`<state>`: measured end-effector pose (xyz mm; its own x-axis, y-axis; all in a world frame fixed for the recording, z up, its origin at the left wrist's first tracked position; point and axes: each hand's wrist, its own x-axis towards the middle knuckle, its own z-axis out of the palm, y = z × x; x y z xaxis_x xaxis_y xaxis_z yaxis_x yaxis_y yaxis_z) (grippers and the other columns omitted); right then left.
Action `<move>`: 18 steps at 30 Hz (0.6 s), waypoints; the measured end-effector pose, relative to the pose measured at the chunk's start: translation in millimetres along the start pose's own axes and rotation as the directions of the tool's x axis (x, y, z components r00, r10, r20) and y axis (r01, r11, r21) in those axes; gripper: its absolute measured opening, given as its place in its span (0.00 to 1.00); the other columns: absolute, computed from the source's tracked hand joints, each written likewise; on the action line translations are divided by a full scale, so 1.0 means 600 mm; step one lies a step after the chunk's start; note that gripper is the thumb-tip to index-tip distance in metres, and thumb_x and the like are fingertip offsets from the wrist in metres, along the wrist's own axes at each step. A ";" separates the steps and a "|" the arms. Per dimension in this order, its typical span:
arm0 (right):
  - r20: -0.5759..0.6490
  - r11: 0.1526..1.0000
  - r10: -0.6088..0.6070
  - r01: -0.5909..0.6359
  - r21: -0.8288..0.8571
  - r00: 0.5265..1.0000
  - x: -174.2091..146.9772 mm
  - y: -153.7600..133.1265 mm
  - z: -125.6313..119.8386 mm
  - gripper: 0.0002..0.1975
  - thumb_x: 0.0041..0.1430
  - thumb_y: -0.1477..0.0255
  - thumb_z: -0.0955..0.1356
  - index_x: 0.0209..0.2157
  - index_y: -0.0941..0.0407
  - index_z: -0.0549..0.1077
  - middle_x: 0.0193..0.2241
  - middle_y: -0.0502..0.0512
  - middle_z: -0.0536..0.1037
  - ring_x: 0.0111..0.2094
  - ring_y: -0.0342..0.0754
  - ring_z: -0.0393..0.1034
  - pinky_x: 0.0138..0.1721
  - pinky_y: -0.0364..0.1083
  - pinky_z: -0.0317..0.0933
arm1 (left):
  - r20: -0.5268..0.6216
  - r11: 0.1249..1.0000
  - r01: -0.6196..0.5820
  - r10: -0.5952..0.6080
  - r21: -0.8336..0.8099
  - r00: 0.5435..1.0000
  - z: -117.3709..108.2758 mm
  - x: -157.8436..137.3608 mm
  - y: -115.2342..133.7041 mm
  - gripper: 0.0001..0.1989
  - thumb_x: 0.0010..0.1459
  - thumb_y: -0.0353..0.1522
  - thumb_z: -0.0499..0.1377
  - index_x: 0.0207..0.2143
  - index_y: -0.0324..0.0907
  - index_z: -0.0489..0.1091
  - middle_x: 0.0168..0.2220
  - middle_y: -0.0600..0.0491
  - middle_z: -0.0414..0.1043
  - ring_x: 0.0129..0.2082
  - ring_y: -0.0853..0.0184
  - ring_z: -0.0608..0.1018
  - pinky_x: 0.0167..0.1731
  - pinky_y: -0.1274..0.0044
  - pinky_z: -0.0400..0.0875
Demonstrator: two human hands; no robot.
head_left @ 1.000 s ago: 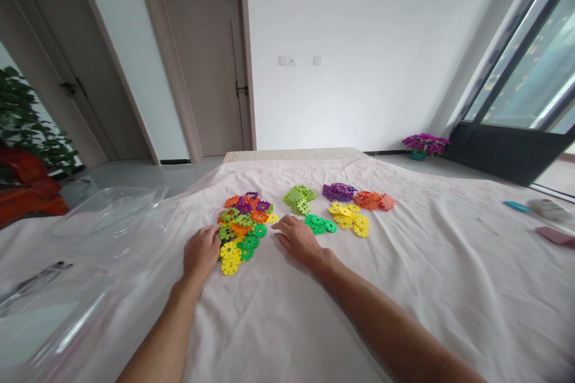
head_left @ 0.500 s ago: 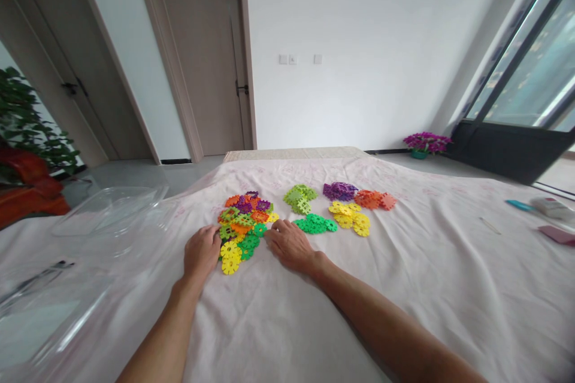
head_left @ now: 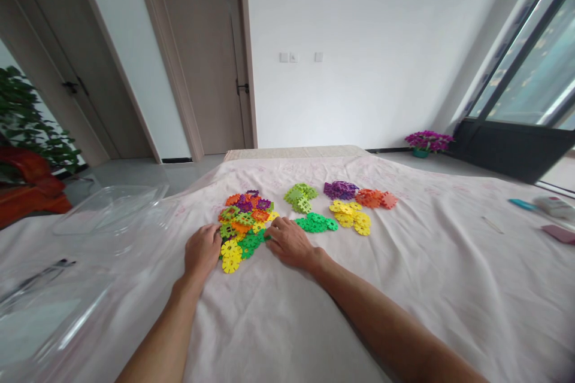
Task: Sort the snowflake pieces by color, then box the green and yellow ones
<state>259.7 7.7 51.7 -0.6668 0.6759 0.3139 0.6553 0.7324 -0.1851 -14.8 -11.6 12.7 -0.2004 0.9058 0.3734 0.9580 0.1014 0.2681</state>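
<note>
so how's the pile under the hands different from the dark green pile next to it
The mixed pile holds orange, purple, yellow and green pieces; the dark green pile is one colour. The mixed pile is bigger and heaped; the green one is small and flatter. Both hands, left and right, touch the mixed pile only. Both are notched plastic discs.

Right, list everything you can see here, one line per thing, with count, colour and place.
mixed pile: one heap of snowflake discs, orange, purple, green and yellow, between the hands
light green pile: one, centre, far side
dark green pile: one, just right of the right hand
purple pile: one, right of the light green
orange pile: one, touching the purple
yellow pile: one, in front of the purple
sheet: one, pale pink, under everything
clear container: one, transparent, left
potted flowers: one, purple, floor by the window
leafy plant: one, green, far left
left hand: at the mixed pile's near left edge
right hand: at its right edge
</note>
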 end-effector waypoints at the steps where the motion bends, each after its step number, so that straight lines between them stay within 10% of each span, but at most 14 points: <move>1: -0.002 1.000 0.006 -0.006 0.005 1.000 -0.001 0.000 0.001 0.09 0.65 0.67 0.65 0.43 0.54 0.74 0.42 0.55 0.71 0.44 0.48 0.62 0.44 0.47 0.53 | -0.001 1.000 0.000 0.000 0.000 1.000 -0.001 0.000 0.001 0.20 0.62 0.30 0.48 0.51 0.43 0.73 0.53 0.48 0.75 0.52 0.63 0.75 0.54 0.73 0.65; 8: 0.009 0.996 0.063 -0.062 -0.067 0.998 0.001 -0.004 0.004 0.21 0.63 0.55 0.67 0.50 0.54 0.71 0.44 0.57 0.71 0.45 0.51 0.62 0.44 0.48 0.54 | -0.009 1.000 0.001 -0.001 0.004 1.000 0.000 0.001 0.001 0.19 0.62 0.30 0.48 0.50 0.44 0.73 0.52 0.49 0.75 0.52 0.64 0.75 0.53 0.74 0.66; 18: -0.045 0.992 0.127 -0.128 -0.003 0.991 -0.003 0.019 0.007 0.13 0.69 0.65 0.62 0.41 0.53 0.77 0.38 0.55 0.77 0.42 0.48 0.68 0.44 0.45 0.56 | -0.022 1.000 -0.011 0.011 -0.003 1.000 0.007 0.002 -0.006 0.19 0.62 0.30 0.48 0.50 0.42 0.73 0.52 0.49 0.75 0.52 0.64 0.75 0.54 0.74 0.65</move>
<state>266.7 15.2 45.4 -0.5611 0.7594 0.3293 0.7360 0.6398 -0.2211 -17.4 -8.8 8.6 -0.1940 0.8976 0.3959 0.9597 0.0899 0.2664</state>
